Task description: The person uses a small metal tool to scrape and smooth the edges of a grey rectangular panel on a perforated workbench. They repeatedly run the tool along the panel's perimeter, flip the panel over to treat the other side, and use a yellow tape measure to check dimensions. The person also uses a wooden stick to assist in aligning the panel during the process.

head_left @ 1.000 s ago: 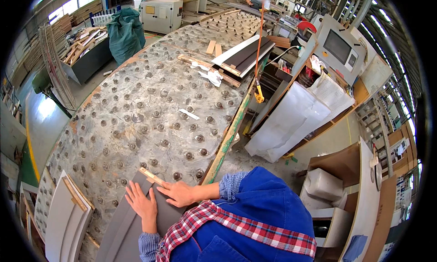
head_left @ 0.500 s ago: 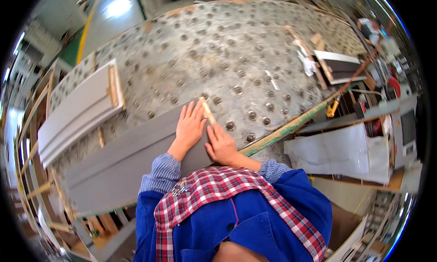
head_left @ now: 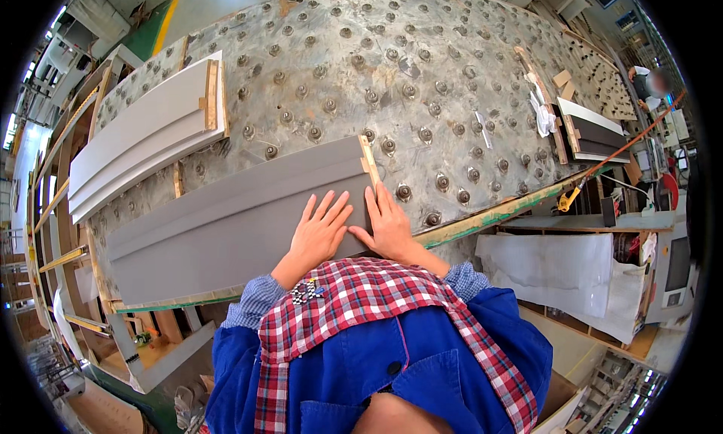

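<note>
Both hands lie flat, fingers spread, gripping nothing, on the long grey panel (head_left: 226, 223). The left hand (head_left: 320, 230) and right hand (head_left: 388, 227) press its right end, just beside the wooden end strip (head_left: 368, 159).

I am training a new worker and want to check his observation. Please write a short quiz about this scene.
1. True or false: both hands lie flat on the long grey panel.
2. Which hand is nearer the panel's wooden end strip? A left hand B right hand
3. What covers the work table?

Key: 1 true. 2 B. 3 Rows of small round metal rollers.
</note>
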Motion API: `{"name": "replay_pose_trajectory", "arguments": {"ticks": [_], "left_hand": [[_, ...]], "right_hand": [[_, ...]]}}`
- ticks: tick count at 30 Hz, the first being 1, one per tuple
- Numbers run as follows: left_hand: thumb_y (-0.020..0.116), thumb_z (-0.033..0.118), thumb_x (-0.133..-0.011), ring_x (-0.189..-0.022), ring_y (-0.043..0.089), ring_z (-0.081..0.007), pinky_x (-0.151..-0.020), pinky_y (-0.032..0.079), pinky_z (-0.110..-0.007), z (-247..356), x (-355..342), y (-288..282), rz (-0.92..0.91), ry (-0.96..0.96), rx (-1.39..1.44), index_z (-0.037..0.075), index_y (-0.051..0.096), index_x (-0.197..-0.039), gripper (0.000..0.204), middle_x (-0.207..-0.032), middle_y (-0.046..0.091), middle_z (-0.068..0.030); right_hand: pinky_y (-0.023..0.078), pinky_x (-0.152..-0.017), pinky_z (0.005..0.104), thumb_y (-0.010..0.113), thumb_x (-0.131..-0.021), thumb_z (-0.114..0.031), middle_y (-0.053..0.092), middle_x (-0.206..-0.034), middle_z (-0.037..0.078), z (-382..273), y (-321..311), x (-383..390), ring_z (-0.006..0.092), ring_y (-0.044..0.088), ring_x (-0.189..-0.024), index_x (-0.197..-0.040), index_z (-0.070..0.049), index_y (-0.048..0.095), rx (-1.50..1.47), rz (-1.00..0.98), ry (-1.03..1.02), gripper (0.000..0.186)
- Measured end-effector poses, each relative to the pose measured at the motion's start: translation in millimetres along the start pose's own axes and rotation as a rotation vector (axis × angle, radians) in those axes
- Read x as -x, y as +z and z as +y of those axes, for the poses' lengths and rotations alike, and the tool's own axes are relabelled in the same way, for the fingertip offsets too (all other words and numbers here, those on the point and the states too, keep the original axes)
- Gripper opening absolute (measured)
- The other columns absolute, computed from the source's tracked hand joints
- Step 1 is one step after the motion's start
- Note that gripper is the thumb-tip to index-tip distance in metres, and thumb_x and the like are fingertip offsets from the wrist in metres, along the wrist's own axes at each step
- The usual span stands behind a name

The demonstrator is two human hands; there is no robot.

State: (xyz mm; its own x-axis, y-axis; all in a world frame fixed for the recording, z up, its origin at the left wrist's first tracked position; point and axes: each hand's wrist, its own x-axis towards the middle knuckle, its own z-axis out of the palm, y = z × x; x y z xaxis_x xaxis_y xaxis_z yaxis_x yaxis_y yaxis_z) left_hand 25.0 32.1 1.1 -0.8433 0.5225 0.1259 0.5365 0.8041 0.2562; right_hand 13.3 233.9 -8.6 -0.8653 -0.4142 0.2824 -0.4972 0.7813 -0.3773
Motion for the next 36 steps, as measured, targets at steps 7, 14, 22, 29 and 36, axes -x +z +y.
{"name": "replay_pose_trajectory", "arguments": {"ticks": [7,14,22,29,36], "left_hand": [[0.058,0.037,-0.087,-0.140,0.027,-0.0279,-0.114,0.017,-0.049,-13,67,-19,-0.009,-0.248,0.011,0.013,0.051,-0.133,0.052,-0.151,0.031,-0.0079],[0.055,0.040,-0.090,-0.142,0.021,-0.0311,-0.115,0.013,-0.048,-69,144,-39,0.100,-0.694,-0.150,0.011,0.043,-0.139,0.059,-0.153,0.026,-0.0107],[0.045,0.046,-0.095,-0.143,0.016,-0.0306,-0.115,0.010,-0.049,-82,163,-25,0.181,-1.019,-0.270,0.010,0.032,-0.145,0.063,-0.156,0.018,-0.0111],[0.045,0.045,-0.096,-0.143,0.016,-0.0302,-0.115,0.010,-0.049,-81,164,-23,0.181,-1.029,-0.283,0.008,0.033,-0.145,0.062,-0.156,0.018,-0.0121],[0.041,0.046,-0.097,-0.143,0.015,-0.0321,-0.114,0.011,-0.051,-83,161,-20,0.158,-1.052,-0.294,0.007,0.031,-0.146,0.063,-0.155,0.017,-0.0137]], "right_hand": [[0.038,-0.100,0.0464,0.067,-0.082,-0.038,0.036,-0.139,0.032,15,-4,5,0.0430,0.042,-0.125,-0.138,0.007,0.035,-0.104,-0.027,-0.028,0.078],[0.033,-0.105,0.0441,0.062,-0.088,-0.027,0.035,-0.144,0.025,17,0,7,0.0404,0.039,-0.128,-0.142,0.006,0.029,-0.224,-0.028,0.060,0.071],[0.038,-0.101,0.0438,0.058,-0.090,-0.024,0.045,-0.135,0.028,31,2,7,0.0406,0.048,-0.120,-0.133,0.008,0.042,-0.298,0.014,0.123,0.056],[0.041,-0.095,0.0429,0.060,-0.088,-0.026,0.054,-0.127,0.024,34,1,5,0.0369,0.053,-0.114,-0.127,0.005,0.050,-0.300,0.091,0.138,0.050],[0.041,-0.089,0.0403,0.060,-0.086,-0.022,0.059,-0.120,0.016,40,15,11,0.0312,0.056,-0.108,-0.122,0.000,0.056,-0.412,0.252,0.164,0.042]]}}
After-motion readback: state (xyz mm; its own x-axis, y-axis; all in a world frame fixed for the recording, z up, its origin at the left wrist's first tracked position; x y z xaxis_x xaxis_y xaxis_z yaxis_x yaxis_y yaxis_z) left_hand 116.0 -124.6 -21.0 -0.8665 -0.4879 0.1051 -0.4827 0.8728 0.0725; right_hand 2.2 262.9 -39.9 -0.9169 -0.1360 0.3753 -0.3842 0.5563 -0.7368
